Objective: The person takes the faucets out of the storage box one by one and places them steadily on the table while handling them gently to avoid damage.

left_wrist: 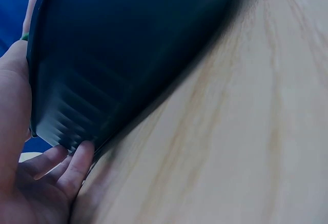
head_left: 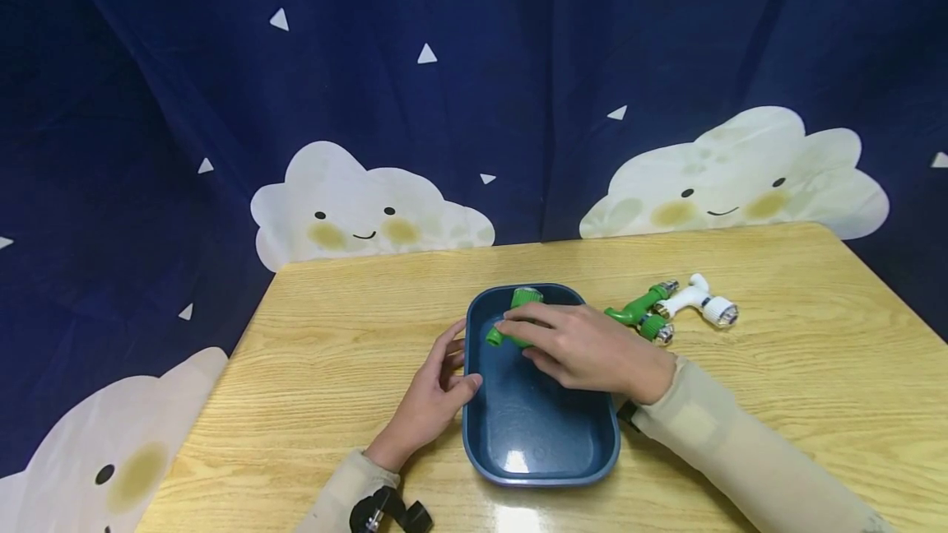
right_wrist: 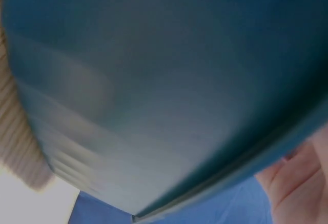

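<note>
A dark blue plastic tray (head_left: pixel 539 479) stands on the wooden table, long side pointing away from me. At its left wall, my left hand (head_left: pixel 425 403) holds the rim, thumb on the inside and fingers on the outside. The left wrist view shows its fingertips against the tray's ribbed outer wall (left_wrist: pixel 128 55). My right hand (head_left: pixel 592 348) reaches over the right rim and grips a green plastic tap (head_left: pixel 527 297) at the far end of the tray. The palm and fingers hide part of the tap. In the right wrist view the tray's outer wall (right_wrist: pixel 154 106) fills most of the picture.
Right of the tray, beside my right hand, a second green tap (head_left: pixel 640 308) lies on the table (head_left: pixel 355 311). A white tap (head_left: pixel 696 297) with a silver-tipped end lies against it. A dark blue curtain (head_left: pixel 504 89) with clouds hangs behind the table's far edge.
</note>
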